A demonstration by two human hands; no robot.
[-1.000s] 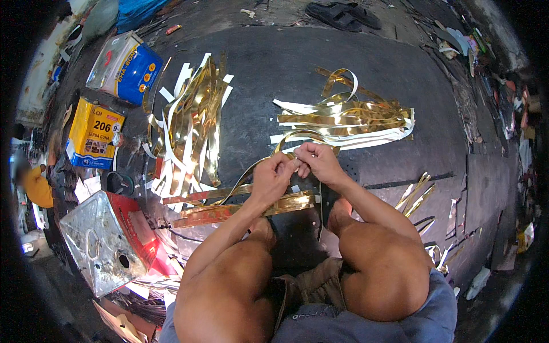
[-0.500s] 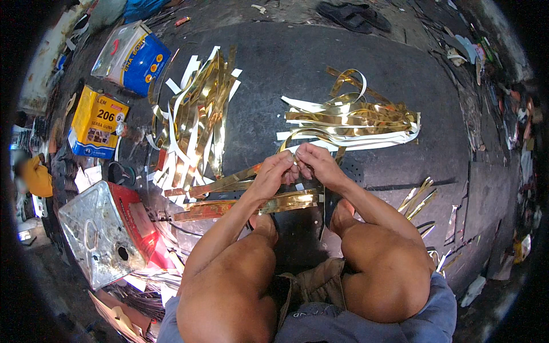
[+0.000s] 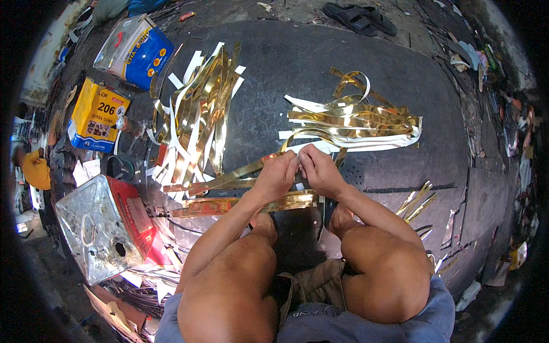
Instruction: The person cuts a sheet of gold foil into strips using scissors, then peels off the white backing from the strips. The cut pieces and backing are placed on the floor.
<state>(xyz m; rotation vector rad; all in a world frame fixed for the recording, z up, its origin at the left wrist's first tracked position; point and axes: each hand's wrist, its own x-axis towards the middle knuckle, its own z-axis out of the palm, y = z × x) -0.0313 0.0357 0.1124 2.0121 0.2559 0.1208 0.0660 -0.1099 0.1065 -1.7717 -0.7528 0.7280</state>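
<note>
1. Squatting over a dark mat on the floor, the person brings the left hand and the right hand together, the two touching just beyond the knees.
2. Both sets of fingers are pinched on one end of a gold strip, a thin, shiny, mirror-like band.
3. The strip's long axis runs from the hands out to the left and slightly nearer, lying low over the mat, its free end pointing left.
4. A second gold strip lies just nearer, roughly parallel.
5. A heap of gold and white strips lies left of the hands, running mostly near to far; another looped heap lies just beyond them.
6. Far left sits a blue and white pouch; nearer, a yellow box-shaped can with a dark label.
7. At near left stands a dented silver metal can with a red side.
8. A pair of dark sandals lies at the far edge.
</note>
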